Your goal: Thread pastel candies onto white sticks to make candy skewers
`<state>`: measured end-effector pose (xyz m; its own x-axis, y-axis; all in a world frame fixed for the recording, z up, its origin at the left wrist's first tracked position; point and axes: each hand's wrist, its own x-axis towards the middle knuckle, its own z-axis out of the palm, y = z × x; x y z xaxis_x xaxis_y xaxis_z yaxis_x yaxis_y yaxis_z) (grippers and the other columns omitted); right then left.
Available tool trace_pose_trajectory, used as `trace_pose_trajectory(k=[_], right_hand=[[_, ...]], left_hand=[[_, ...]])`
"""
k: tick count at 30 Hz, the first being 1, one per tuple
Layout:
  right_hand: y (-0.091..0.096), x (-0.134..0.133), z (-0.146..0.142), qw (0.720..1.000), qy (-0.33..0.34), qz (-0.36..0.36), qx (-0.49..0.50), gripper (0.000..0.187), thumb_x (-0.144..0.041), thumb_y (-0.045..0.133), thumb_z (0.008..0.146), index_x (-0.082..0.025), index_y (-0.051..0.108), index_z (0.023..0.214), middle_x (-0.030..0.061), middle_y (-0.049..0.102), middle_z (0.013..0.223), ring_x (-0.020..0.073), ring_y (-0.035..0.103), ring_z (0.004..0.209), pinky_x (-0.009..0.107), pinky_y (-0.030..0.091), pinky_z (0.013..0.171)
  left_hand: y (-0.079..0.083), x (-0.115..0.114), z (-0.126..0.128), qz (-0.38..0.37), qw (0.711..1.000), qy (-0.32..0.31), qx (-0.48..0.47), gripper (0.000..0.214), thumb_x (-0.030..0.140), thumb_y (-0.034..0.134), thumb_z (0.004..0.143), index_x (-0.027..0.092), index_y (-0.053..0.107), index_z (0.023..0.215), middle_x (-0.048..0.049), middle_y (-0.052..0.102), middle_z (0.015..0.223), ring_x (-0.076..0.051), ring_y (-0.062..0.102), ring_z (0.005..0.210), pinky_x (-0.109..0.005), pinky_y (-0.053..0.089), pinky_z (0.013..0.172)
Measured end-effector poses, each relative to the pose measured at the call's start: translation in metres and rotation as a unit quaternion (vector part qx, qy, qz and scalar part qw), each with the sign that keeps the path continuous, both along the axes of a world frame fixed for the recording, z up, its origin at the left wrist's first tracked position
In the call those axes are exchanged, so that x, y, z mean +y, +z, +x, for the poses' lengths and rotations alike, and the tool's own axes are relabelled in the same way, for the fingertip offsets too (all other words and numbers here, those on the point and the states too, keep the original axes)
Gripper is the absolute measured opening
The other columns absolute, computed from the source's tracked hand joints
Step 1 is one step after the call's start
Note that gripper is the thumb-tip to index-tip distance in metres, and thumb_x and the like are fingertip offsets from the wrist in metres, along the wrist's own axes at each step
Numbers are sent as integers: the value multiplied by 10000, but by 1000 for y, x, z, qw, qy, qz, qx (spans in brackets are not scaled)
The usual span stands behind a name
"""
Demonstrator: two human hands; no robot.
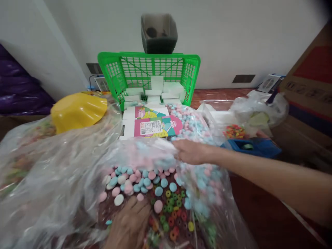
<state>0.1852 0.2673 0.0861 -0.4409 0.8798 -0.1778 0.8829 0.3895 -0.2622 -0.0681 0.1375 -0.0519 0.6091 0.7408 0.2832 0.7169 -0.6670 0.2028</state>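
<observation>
My right hand point(190, 151) is closed on a thin white piece point(166, 145), which is smeared by motion; its kind cannot be made out. It is over clear plastic bags of pink, blue and white candies point(147, 182). My left hand point(129, 224) reaches down into the candies at the bottom of the view, back of the hand up; its fingertips are hidden. Just right of it lie small ring-shaped candies point(172, 202) in green, red, orange and yellow. Beyond both hands, flat printed cardboard boxes point(153, 126) in pink, teal and yellow lie on the candy bag.
A green basket point(194, 74) tipped towards me holds white boxes point(155, 92). Dark plastic tubs point(159, 43) are stacked behind it. To the left, a yellow bowl-like thing point(79, 110) rests on clear bags point(59, 155). A blue tray point(267, 148) and cardboard cartons point(311, 83) stand right.
</observation>
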Motion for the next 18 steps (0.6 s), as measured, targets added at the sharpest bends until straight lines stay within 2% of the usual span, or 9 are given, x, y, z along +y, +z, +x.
trace_pose_trajectory(k=[3, 5, 9, 12, 14, 16, 18], right_hand=[[-46, -6, 1, 994, -62, -58, -75, 228, -290, 609, 908, -136, 618, 1075, 56, 650, 1034, 156, 642, 852, 332, 549, 743], [-66, -3, 5, 986, -116, -55, -108, 310, -327, 580, 928, -155, 571, 1186, 78, 605, 1156, 192, 625, 965, 385, 540, 809], [-86, -5, -1, 973, -181, 5, -142, 337, -330, 581, 926, -160, 557, 1216, 87, 584, 1202, 209, 610, 1012, 409, 528, 843], [-91, -18, -7, 966, -193, 77, -155, 342, -329, 581, 926, -158, 555, 1221, 92, 573, 1225, 216, 601, 1035, 424, 520, 862], [-91, -28, -4, 962, -190, 117, -158, 340, -328, 579, 926, -162, 555, 1222, 92, 568, 1235, 219, 595, 1048, 431, 514, 873], [-90, -35, 5, 960, -182, 140, -159, 337, -329, 576, 928, -164, 556, 1220, 90, 570, 1233, 219, 595, 1049, 434, 513, 875], [-89, -40, 15, 962, -170, 143, -157, 334, -331, 574, 929, -164, 557, 1218, 88, 575, 1224, 216, 599, 1038, 429, 517, 868]], left_hand=[[5, 0, 9, 22, 1000, 17, -3, 285, 71, 416, 862, 193, 669, 910, -63, 702, 908, -230, 602, 840, -343, 512, 686], [10, -1, 14, 5, 1000, 20, 2, 264, 65, 437, 865, 188, 667, 902, -60, 699, 885, -217, 593, 814, -340, 499, 706], [15, -4, 17, -41, 999, 29, -6, 238, 78, 458, 877, 181, 671, 855, -63, 691, 866, -206, 585, 833, -356, 479, 805], [15, -5, 13, -111, 990, 52, -76, 208, 148, 488, 884, 170, 695, 897, -73, 694, 857, -211, 593, 851, -366, 485, 823], [19, -4, 6, -180, 965, 69, -179, 261, 229, 527, 880, 176, 669, 1093, -78, 698, 956, -196, 605, 860, -342, 501, 806], [29, 1, -3, -240, 922, 86, -291, 448, 315, 560, 868, 214, 540, 1305, -82, 666, 1122, -172, 611, 858, -304, 518, 752], [41, 14, -15, -259, 875, 119, -391, 586, 371, 596, 842, 259, 431, 1393, -84, 609, 1248, -155, 608, 868, -263, 520, 691]])
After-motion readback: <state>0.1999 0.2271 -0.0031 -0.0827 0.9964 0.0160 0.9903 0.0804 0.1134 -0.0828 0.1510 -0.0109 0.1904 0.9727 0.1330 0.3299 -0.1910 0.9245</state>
